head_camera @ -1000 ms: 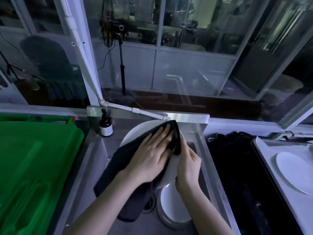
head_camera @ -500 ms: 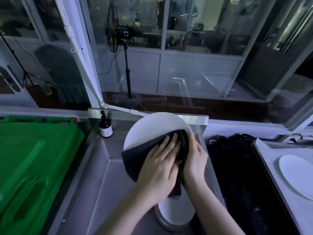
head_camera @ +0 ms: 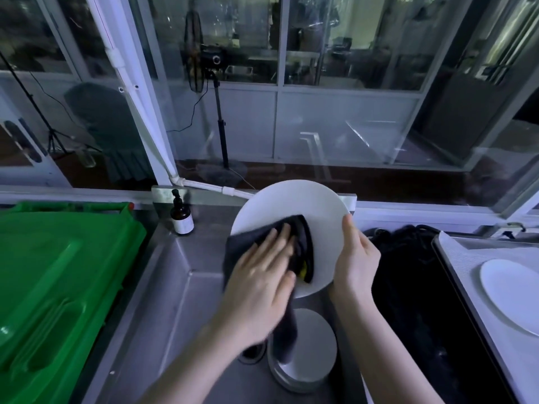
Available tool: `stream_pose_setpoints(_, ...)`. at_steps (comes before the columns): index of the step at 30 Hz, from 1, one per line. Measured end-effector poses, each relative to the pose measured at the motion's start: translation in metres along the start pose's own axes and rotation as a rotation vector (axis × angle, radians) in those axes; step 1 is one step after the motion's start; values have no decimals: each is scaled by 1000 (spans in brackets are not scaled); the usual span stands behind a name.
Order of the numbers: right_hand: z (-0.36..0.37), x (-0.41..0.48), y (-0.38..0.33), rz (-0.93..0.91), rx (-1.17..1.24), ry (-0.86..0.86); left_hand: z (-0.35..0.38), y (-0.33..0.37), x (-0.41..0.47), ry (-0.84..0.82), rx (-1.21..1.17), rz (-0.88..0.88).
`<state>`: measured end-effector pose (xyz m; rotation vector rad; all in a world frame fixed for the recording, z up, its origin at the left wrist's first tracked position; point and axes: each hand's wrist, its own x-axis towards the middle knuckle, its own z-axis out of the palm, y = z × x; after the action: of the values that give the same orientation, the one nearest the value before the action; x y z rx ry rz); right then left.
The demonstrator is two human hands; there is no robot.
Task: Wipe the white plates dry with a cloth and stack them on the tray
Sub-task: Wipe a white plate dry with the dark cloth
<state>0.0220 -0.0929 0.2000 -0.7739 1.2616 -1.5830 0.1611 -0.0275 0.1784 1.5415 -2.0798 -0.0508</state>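
Note:
A white plate (head_camera: pixel 306 211) is held tilted over the steel sink (head_camera: pixel 178 287). My right hand (head_camera: pixel 354 263) grips its right rim, thumb on the face. My left hand (head_camera: pixel 259 284) lies flat with straight fingers on a dark cloth (head_camera: pixel 300 243), pressing it against the plate's lower left face. One end of the cloth hangs down toward a stack of white plates (head_camera: pixel 312 348) in the sink bottom. Another white plate (head_camera: pixel 510 290) lies on the tray (head_camera: pixel 466 275) at the right.
A green plastic bin lid (head_camera: pixel 58 287) fills the left side. A brown pump bottle (head_camera: pixel 181 217) stands at the sink's back left corner. A black heap (head_camera: pixel 408 287) lies between sink and tray. Windows rise behind the sink.
The plate has been raised and turned so more of its white face shows. My left hand slid the cloth down and left across it. My right hand shifted along the right rim.

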Motion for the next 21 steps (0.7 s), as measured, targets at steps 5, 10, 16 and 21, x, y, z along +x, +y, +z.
stream_pose_setpoints(5,1,-14,12,14,-25,-86,7,10,20,-73,-67,2)
stream_pose_setpoints(10,-8,-29,21,108,-125,-234,-2,-19,66,-37,41,-4)
stream_pose_setpoints(16,-34,-16,-6,-73,-353,-541,-28,-52,67,23,-400,-172)
stream_pose_setpoints(21,-36,6,-32,-215,-573,-668,-37,-46,56,161,-468,-223)
